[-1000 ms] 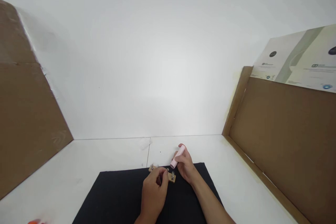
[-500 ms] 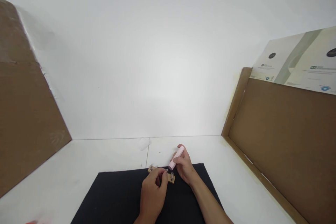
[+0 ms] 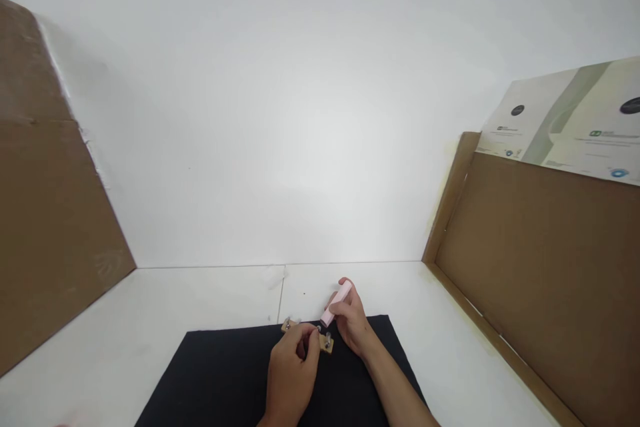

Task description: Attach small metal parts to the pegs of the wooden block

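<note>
A small wooden block (image 3: pixel 326 342) with metal screws standing in it lies at the far edge of a black mat (image 3: pixel 220 380). My left hand (image 3: pixel 291 370) is curled over the block and holds it down; fingers pinch near one screw. My right hand (image 3: pixel 350 319) grips a pink tool handle (image 3: pixel 337 301), tilted, with its lower tip down at a screw on the block. Most of the block is hidden under my left fingers.
The mat lies on a white table (image 3: pixel 150 320) against a white wall. Brown cardboard panels stand at the left (image 3: pixel 45 227) and right (image 3: pixel 540 267). A printed white box (image 3: pixel 570 120) sits above the right panel.
The pink tool's tip has come down slightly closer to the screw on the block. Both hands stay in nearly the same place; the view has shifted a little.
</note>
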A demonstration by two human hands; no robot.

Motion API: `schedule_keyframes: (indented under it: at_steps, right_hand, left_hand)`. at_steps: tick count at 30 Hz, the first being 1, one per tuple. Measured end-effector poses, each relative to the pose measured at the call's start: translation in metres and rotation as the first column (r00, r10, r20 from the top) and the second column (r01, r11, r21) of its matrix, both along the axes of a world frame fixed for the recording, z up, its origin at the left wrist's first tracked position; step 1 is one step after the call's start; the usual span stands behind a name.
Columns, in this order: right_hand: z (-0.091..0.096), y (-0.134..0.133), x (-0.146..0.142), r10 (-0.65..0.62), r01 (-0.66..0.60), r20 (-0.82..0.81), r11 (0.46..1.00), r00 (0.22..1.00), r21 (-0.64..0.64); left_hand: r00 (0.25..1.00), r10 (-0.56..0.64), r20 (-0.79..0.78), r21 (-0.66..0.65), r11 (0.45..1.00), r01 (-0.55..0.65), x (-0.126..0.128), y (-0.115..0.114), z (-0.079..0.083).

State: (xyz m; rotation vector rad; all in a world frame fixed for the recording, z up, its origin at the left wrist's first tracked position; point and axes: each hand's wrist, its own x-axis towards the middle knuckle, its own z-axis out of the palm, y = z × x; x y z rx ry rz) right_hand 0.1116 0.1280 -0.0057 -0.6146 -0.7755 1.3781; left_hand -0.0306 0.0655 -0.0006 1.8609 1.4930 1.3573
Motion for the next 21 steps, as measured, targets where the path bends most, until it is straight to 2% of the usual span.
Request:
schedule_keyframes:
  at_steps: [5,10,21]
  right_hand:
    - [0.0017,-0.0006,0.0026,0.026,-0.027,-0.024,0.999,0.999,-0.024]
    - [0.0049,-0.0008,0.0011,-0.017,0.016,-0.014,0.999,1.0,-0.044]
    - [0.0019,-0.0006,0.0017,0.016,-0.017,-0.033,1.0,0.999,-0.016]
  left_hand:
    - [1.0,0.004,0.006,0.005,1.0,-0.004,-0.0005,0.0003,-0.0024]
    - [1.0,-0.006,0.009,-0.015,1.0,0.006,-0.0006,0.0002,-0.0011]
    - [1.0,-0.018,-0.006,-0.01,1.0,0.018,-0.0004,-0.0002,-0.0004]
